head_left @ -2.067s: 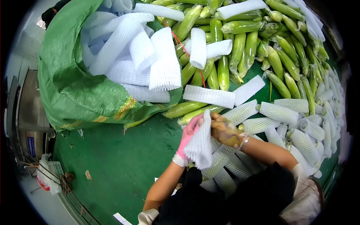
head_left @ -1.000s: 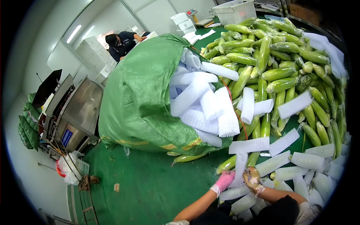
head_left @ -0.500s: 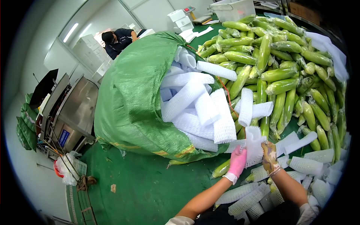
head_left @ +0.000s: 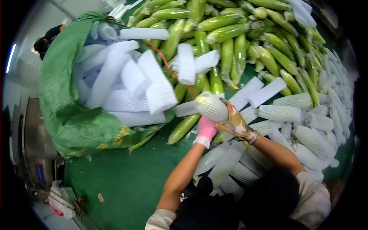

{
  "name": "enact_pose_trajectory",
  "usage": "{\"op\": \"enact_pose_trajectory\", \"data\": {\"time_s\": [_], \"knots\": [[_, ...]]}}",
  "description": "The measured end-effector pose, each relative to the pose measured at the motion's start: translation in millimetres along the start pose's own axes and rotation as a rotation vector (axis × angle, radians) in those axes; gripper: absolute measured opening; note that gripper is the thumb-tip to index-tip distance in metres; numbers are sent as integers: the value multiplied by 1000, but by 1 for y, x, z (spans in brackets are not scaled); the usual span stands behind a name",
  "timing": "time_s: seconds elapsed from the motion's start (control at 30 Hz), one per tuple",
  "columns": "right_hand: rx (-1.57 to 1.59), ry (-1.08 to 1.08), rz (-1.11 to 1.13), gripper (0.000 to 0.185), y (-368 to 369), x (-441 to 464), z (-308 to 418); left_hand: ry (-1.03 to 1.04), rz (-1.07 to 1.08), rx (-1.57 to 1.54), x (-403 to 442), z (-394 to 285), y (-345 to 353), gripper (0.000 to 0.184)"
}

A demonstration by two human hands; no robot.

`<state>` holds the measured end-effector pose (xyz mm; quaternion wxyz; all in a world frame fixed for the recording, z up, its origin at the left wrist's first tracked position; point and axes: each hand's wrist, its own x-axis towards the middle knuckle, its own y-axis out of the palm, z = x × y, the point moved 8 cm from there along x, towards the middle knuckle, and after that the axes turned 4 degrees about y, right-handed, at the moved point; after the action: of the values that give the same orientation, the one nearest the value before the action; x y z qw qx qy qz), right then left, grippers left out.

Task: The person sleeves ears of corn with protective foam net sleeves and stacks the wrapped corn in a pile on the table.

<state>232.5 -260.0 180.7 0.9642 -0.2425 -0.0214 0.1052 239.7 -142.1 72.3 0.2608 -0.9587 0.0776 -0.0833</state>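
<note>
My left hand (head_left: 206,129), in a pink glove, is closed around the lower part of a long green vegetable in a white foam net sleeve (head_left: 212,107). Its netted end points up and away from me. My right hand (head_left: 235,122), in a patterned glove, wraps the right side of the same piece. Just beyond my hands lie loose flat foam sleeves (head_left: 267,92). An unsleeved green vegetable in clear film (head_left: 184,128) rests to the left of my left hand.
A green woven sack (head_left: 61,88) full of white foam sleeves (head_left: 128,100) stands at the left. Film-wrapped green vegetables (head_left: 230,32) are heaped at the back. Sleeved ones (head_left: 312,140) pile up at the right and near me. A co-worker (head_left: 48,40) is at the far left.
The foam sleeve that hung empty between my hands half a second ago now surrounds a green vegetable. My view has tilted down, and the sack appears farther left.
</note>
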Motion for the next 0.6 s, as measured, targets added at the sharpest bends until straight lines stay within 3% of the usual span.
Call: {"op": "enact_pose_trajectory", "data": {"time_s": [0.03,0.07,0.13,0.2,0.23,0.3,0.33,0.4,0.43,0.47,0.57,0.6], "knots": [[-110,-112,14,74,-19,5,29,-105,-13,-308,-14,-39,4,24],[-165,-33,129,70,-37,2,41,-202,113,-327,-25,-67,6,24],[-313,195,298,64,-76,-17,59,-77,195,-305,-39,-117,5,21],[-593,439,474,64,-127,-55,68,-106,261,-326,-47,-146,-21,20],[-770,371,513,61,-155,-78,75,-135,320,-337,-51,-149,-30,19],[-971,350,762,60,-189,-124,84,-273,143,-501,-65,-108,-49,16],[-977,358,772,60,-201,-136,71,-373,85,-533,-71,-88,-56,17],[-535,415,846,57,-203,-157,50,-492,19,-604,-73,-67,-61,18],[-389,426,742,54,-191,-145,39,-510,11,-644,-69,-62,-60,18],[-467,450,673,55,-173,-117,40,-506,30,-647,-65,-56,-56,16],[-658,-83,282,56,-82,-25,20,-423,-59,-498,-58,-47,-67,13],[-703,69,331,61,-50,12,15,-422,-122,-485,-60,-41,-76,13]]}}
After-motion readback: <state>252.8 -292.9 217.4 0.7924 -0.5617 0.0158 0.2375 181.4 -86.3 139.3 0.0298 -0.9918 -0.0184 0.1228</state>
